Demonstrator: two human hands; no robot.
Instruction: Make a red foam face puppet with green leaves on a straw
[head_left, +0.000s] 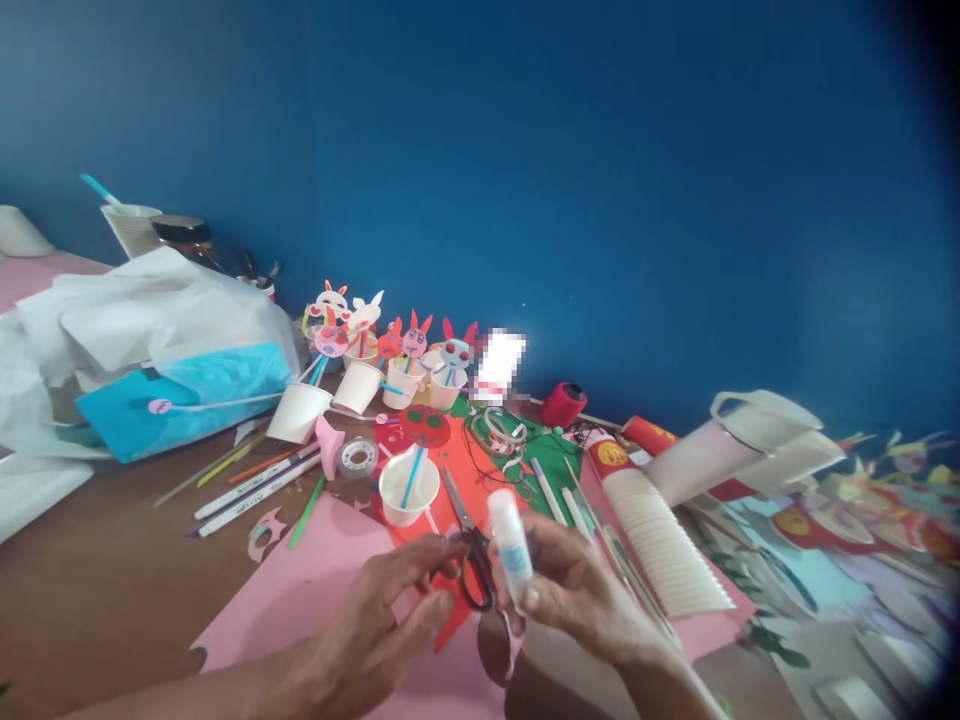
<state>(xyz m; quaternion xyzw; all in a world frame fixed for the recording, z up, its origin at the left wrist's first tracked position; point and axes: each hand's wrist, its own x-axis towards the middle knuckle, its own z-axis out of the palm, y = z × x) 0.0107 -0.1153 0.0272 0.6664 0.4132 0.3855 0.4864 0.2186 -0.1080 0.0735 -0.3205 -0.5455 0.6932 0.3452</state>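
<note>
My right hand is wrapped round a small white bottle with a pale blue label, held upright and slightly tilted. To its left, my left hand has its thumb and fingers apart over pink paper, with nothing seen between them. Black-handled scissors lie on red paper between the two hands, partly behind the fingers. Just beyond stands a white paper cup with a blue straw and a red paper face.
Several paper cups with rabbit-eared faces stand at the back. A tape roll and markers lie left, near a blue packet. Stacked cups, a white pitcher and red thread are on the right.
</note>
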